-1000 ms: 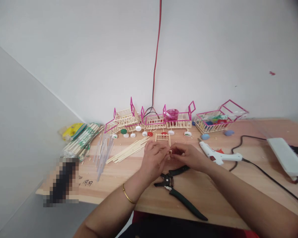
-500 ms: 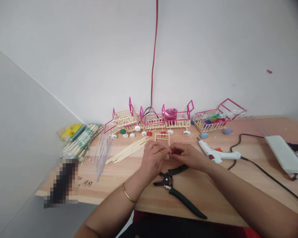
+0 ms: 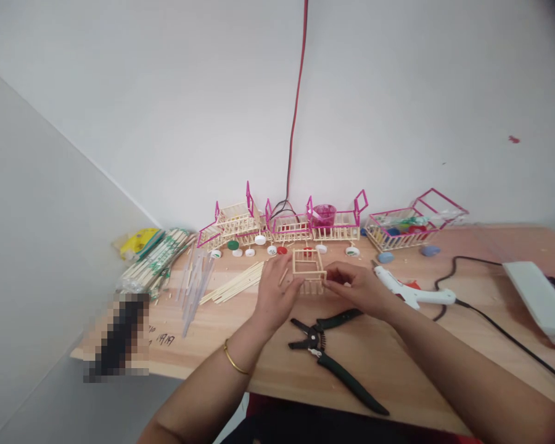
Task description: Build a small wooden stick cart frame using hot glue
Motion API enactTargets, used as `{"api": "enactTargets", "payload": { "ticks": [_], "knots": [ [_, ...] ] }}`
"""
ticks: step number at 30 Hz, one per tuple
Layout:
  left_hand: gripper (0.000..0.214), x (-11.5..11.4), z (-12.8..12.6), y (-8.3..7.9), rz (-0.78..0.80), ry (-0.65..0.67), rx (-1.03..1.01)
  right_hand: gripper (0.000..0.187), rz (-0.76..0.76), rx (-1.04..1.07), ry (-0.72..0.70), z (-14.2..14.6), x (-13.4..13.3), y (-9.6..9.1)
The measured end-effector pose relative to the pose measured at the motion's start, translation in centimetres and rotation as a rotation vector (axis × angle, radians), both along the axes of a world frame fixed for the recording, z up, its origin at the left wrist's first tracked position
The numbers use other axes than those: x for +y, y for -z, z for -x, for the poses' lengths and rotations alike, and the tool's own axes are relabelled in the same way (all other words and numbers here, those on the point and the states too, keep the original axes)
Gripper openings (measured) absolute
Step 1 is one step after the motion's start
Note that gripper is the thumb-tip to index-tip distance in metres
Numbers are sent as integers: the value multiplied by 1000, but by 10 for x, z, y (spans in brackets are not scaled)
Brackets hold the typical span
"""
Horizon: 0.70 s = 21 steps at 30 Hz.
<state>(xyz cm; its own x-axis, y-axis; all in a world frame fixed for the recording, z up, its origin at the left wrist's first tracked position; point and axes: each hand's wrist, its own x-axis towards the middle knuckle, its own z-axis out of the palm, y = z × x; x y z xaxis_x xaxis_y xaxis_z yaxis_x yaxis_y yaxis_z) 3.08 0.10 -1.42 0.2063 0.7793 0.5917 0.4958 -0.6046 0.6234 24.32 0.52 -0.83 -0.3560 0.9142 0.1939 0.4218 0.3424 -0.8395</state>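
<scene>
A small frame of pale wooden sticks (image 3: 308, 272) is between my hands, with short bars along its near side. My left hand (image 3: 274, 293) holds its left end, the thumb at the near corner. A short loose-looking stick (image 3: 283, 276) shows by the left fingers; I cannot tell whether they grip it. My right hand (image 3: 358, 287) pinches the frame's near right corner, its fingertips partly hidden. Just below the hands lie wire strippers (image 3: 313, 338) with dark green handles, jaws apart. Left of my left hand is a loose pile of wooden sticks (image 3: 234, 283).
Along the wall stand several stick carts (image 3: 290, 231) with pink rims and bottle-cap wheels. One holds a pink cup (image 3: 324, 215). A white glue gun (image 3: 414, 292) and a white power strip (image 3: 534, 299) lie right. Clear strips (image 3: 194, 296) and bagged sticks (image 3: 160, 262) lie left.
My hands have moved apart from their pinch close together. The left thumb now sits at the frame's left corner, the right fingers at its right corner, and more of the frame shows.
</scene>
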Motion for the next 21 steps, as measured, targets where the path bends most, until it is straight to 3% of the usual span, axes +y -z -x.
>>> {"api": "enactTargets", "payload": {
  "ticks": [12,21],
  "knots": [
    [48,6,-5,15,605,181,-478,34,111,260,122,-5,2,-8],
    [46,5,-8,13,707,295,-651,39,29,314,126,-4,2,-4]
  ]
}}
